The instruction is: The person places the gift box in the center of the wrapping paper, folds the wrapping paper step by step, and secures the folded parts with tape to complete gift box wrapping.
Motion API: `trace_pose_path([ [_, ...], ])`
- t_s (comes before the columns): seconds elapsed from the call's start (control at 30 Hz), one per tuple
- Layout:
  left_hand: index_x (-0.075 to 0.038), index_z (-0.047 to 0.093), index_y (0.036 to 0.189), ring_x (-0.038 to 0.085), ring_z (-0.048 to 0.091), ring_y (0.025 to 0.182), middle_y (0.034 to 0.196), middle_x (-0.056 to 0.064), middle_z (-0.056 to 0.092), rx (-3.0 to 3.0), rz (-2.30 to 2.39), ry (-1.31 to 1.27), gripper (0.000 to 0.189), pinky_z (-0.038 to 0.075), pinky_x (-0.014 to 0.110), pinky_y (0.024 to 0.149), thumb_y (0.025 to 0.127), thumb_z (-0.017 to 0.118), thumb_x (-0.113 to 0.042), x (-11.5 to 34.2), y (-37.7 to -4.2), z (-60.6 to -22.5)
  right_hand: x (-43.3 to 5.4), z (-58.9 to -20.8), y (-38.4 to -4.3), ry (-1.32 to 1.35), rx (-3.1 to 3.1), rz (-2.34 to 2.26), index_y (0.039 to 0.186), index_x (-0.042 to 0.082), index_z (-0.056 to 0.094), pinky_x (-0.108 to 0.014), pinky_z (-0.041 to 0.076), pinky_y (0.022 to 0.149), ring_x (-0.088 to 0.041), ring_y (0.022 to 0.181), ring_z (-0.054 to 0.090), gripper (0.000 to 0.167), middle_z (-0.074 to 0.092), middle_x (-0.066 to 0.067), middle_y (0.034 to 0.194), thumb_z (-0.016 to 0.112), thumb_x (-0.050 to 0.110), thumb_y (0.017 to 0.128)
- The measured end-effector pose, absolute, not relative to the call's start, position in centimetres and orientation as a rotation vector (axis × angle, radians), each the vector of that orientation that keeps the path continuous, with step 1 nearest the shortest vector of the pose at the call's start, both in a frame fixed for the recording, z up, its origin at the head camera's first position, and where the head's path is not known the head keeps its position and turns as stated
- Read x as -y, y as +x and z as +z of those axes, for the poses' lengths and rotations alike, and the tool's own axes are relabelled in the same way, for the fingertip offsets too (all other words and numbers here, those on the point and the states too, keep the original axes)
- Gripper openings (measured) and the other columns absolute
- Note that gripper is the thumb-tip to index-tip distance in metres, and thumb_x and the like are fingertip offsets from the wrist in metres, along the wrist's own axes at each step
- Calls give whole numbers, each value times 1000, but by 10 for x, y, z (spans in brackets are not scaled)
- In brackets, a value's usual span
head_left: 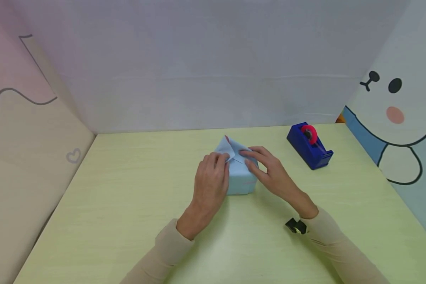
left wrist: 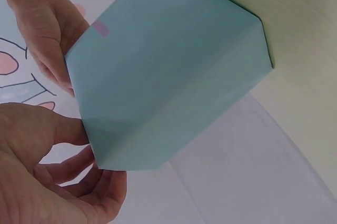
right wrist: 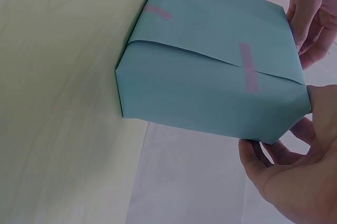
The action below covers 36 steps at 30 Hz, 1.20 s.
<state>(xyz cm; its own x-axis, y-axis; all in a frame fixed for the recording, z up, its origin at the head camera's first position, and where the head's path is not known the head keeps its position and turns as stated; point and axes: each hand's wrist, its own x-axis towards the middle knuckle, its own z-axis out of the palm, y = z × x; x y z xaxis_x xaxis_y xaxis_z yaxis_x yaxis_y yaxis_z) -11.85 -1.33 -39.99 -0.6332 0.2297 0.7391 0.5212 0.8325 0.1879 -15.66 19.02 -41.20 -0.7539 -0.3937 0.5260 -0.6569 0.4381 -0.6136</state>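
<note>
A box wrapped in light-blue paper [head_left: 239, 183] stands on the table, its folded paper end facing up with a peak at the back. Strips of pink tape [right wrist: 248, 68] cross the paper seam in the right wrist view. My left hand [head_left: 211, 179] has its fingers curled at the left paper flap, pinching it. Opposite, my right hand [head_left: 272, 173] grips the right side of the folded paper between thumb and fingers. The left wrist view shows the left hand [left wrist: 58, 166] with its thumb at the box's edge. Part of the fold is hidden behind the fingers.
A blue tape dispenser [head_left: 310, 148] with a pink roll stands at the back right of the pale-green table [head_left: 138, 189]. A small black item [head_left: 296, 226] sits beside the right sleeve. Cloth walls [head_left: 213, 94] with cartoon drawings enclose the back and sides.
</note>
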Motion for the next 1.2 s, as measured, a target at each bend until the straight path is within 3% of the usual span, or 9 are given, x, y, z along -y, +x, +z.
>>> trace_pose_path([
  [0.3, 1, 69, 104, 28, 62, 83, 98, 14, 64, 2245, -519, -556, 14, 52, 36, 68, 91, 73, 3, 13, -122, -403, -191, -412, -157, 911, 2395, 1209, 134, 4, 67, -53, 52, 97, -33, 120, 61, 35, 61, -16, 131, 65, 4, 99],
  [0.83, 3, 70, 102, 29, 64, 94, 104, 15, 66, 2234, -564, -632, 9, 57, 35, 85, 94, 69, 4, 14, -122, -402, -190, -413, -157, 925, 2392, 1219, 135, 6, 66, -51, 52, 96, -32, 123, 60, 35, 60, -15, 133, 64, 3, 100],
  [1.2, 3, 73, 105, 30, 65, 96, 106, 16, 68, 2222, -539, -691, 14, 57, 38, 86, 94, 72, -4, 15, -124, -404, -191, -415, -159, 939, 2375, 1219, 135, 5, 66, -50, 51, 96, -31, 123, 60, 35, 61, -14, 132, 63, 2, 100],
])
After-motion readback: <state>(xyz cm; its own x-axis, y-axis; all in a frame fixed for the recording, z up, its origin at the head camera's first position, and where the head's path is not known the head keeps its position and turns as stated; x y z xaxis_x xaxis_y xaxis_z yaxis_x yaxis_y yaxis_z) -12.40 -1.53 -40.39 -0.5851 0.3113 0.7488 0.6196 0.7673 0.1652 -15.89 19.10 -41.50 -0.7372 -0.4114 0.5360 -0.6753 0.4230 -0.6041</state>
